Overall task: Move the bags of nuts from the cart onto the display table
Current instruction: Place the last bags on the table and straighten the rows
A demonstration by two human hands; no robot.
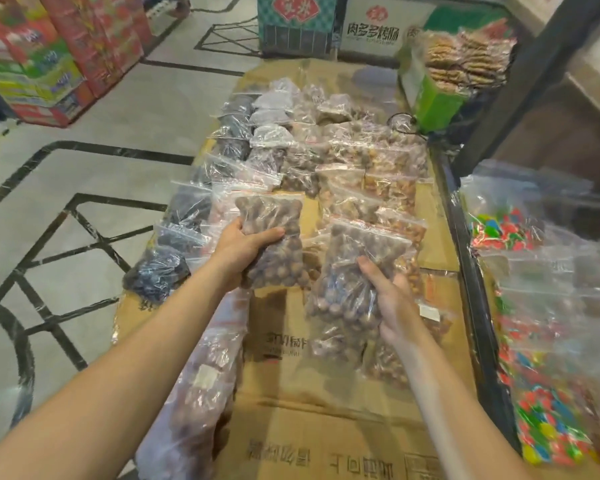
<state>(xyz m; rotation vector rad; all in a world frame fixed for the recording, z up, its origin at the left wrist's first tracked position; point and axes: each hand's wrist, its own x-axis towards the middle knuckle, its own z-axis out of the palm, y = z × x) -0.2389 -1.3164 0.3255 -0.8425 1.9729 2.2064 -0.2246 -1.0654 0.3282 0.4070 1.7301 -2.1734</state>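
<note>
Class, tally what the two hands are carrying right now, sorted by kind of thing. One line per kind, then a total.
Clear bags of round brown nuts: 2, one in the left hand at, one in the right hand at.
Other kinds: 0.
Total: 2.

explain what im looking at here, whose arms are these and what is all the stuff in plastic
There is one picture, taken by a wide-angle camera worn on a person's head, looking forward and down. There is no machine: the two bare arms are that person's own. The left hand grips a clear zip bag of round brown nuts. The right hand holds a second bag of similar nuts. Beneath them is a table covered in flattened cardboard, where many more clear bags of nuts and dark dried goods lie in rows. At the right edge, bags of bright coloured sweets are piled.
</note>
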